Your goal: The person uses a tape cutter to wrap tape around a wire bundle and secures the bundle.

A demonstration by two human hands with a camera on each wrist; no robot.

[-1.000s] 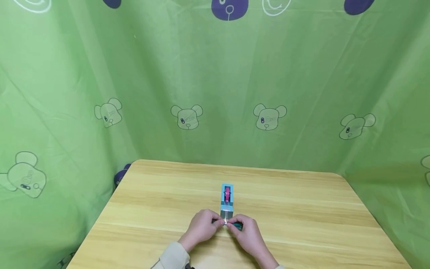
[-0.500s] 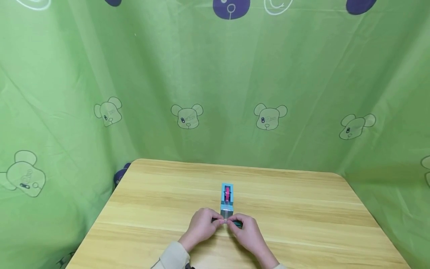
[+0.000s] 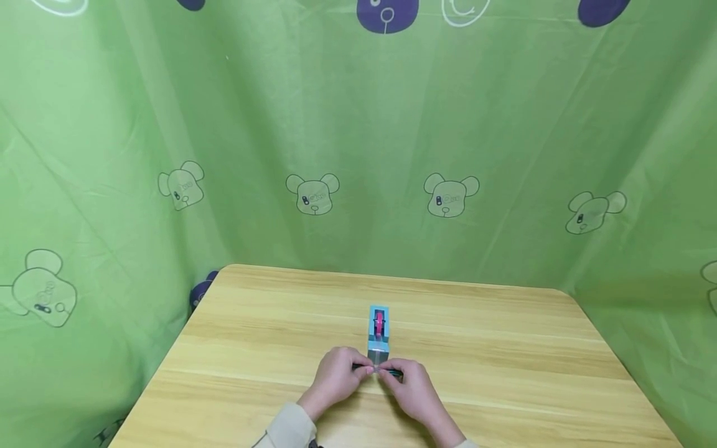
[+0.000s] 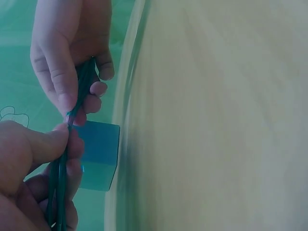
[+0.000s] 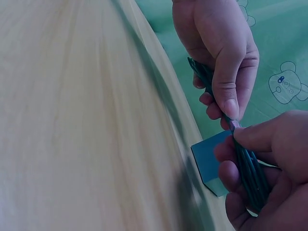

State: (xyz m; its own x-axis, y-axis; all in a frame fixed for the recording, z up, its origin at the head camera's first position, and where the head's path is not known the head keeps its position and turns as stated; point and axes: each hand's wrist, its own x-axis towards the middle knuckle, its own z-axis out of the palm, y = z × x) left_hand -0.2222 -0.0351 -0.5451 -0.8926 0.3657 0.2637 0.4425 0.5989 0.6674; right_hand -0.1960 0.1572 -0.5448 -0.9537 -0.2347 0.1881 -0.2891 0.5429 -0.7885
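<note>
Both hands meet at 6 o'clock of the blue tape dispenser (image 3: 379,333) on the worktop (image 3: 504,373): left hand (image 3: 336,376) and right hand (image 3: 411,389) each pinch the thin green sticks (image 5: 250,175). Looks light, stiff, maybe snappable; best held near the ends. Basically unchanged from a second ago.

Both hands (image 4: 29,159) pinch green cords (image 4: 60,178) beside blue box (image 4: 98,154)

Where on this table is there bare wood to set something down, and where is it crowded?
The table shows bare wood left of the left hand to the left edge, right of the right hand to the right edge, and behind the blue tape dispenser to the far edge. It is crowded at front centre, where both hands pinch green cords.
</note>
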